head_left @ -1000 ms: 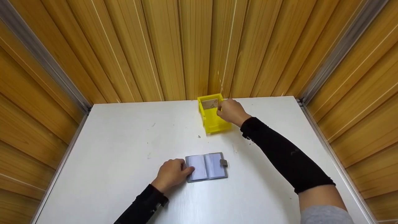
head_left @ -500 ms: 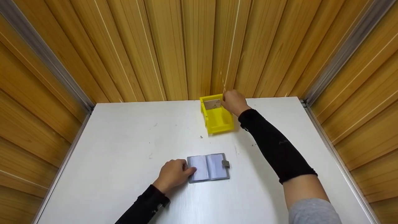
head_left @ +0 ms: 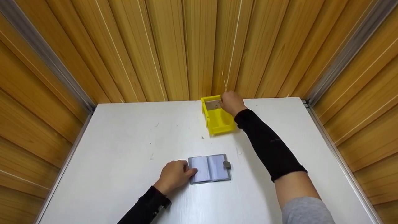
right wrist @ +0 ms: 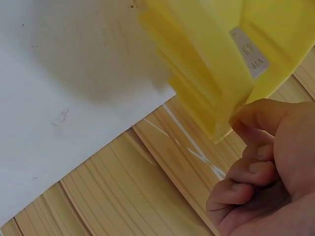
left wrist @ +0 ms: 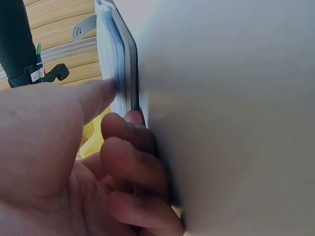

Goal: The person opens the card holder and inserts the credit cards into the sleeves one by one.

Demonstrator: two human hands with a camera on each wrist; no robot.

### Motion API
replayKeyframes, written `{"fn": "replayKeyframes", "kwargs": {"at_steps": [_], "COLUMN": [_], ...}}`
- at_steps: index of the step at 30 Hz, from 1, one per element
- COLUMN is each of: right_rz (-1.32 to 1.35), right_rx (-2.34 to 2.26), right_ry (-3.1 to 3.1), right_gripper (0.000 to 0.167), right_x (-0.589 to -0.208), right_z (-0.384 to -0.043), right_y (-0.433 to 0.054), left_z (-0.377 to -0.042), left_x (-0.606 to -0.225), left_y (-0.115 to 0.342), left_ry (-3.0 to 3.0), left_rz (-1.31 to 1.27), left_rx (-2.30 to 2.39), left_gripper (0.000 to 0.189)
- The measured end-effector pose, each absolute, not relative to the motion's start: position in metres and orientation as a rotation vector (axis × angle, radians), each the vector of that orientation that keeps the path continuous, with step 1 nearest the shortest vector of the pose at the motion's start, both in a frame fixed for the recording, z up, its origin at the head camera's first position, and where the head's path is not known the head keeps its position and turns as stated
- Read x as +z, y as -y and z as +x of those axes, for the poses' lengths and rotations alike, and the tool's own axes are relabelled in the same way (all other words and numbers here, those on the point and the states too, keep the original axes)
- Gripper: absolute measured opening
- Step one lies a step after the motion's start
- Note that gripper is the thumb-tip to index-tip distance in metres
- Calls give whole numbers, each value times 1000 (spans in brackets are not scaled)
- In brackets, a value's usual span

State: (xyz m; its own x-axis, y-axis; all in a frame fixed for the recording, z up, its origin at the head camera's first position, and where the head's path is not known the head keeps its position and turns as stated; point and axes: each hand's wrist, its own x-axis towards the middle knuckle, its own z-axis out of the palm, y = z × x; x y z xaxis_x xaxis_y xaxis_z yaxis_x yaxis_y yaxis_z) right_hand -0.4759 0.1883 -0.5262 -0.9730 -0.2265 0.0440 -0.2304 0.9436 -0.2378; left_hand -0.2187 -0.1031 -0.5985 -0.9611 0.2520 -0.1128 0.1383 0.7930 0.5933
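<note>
A grey card holder (head_left: 201,169) lies opened flat on the white table, showing clear sleeves and a snap strap on its right side. My left hand (head_left: 175,175) pinches its left edge, thumb on the sleeves; in the left wrist view the other fingers curl beside and under the cover (left wrist: 132,73). Farther back stands a yellow bin (head_left: 220,129). At its back right corner, my right hand (head_left: 232,102) holds the rim, thumb and forefinger together, the other fingers curled in the right wrist view. Inside the bin is a pale card (right wrist: 250,53) with a chip and "VIP" lettering.
The white table (head_left: 140,133) ends at a wood-panelled wall (head_left: 155,56) close behind the bin. Panelled walls with grey metal trim (head_left: 348,49) stand on both sides. Small marks and specks dot the table top.
My right hand has moved from above the bin's right side back to its rear right corner. The left hand keeps its hold on the card holder; the whole view shifts slightly.
</note>
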Motion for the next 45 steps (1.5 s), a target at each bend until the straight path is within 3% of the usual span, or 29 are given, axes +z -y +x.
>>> {"fn": "replayKeyframes", "kwargs": {"at_steps": [21, 45], "right_rz": [529, 486], "right_rx": [-61, -165], "right_ry": [2915, 2888], "right_gripper": [26, 15], "right_x": [-548, -555], "right_z": [-494, -492], "right_y": [-178, -169], "left_z": [-219, -219], "left_x": [-601, -598], "left_y": [103, 105], "left_ry": [-2811, -2815], "left_rz": [327, 349], "left_rx": [900, 925], "left_gripper": [46, 46]}}
